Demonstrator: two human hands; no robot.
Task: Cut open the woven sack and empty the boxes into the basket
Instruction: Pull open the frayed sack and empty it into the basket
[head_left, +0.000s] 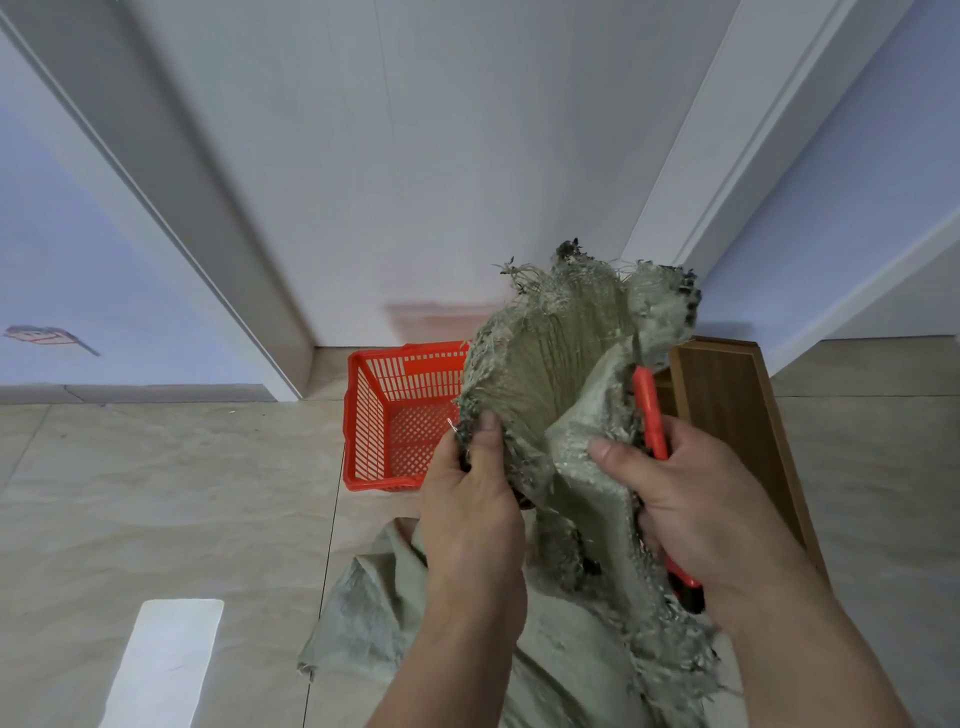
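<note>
A grey-green woven sack (550, 374) with frayed, cut edges is lifted in front of me; its lower part lies crumpled on the floor. My left hand (470, 509) pinches the left flap of the torn opening. My right hand (696, 514) grips the right flap together with an orange-handled cutter (649, 410), which points upward along the sack's edge. Behind the sack, an empty red plastic basket (384, 415) stands on the tiles. No boxes are visible; the sack's inside is hidden.
A white door (415, 156) and its frame rise behind the basket. A brown wooden panel (727, 405) stands on the right, close to my right hand. Beige floor tiles (156, 493) spread to the left, with a bright light patch.
</note>
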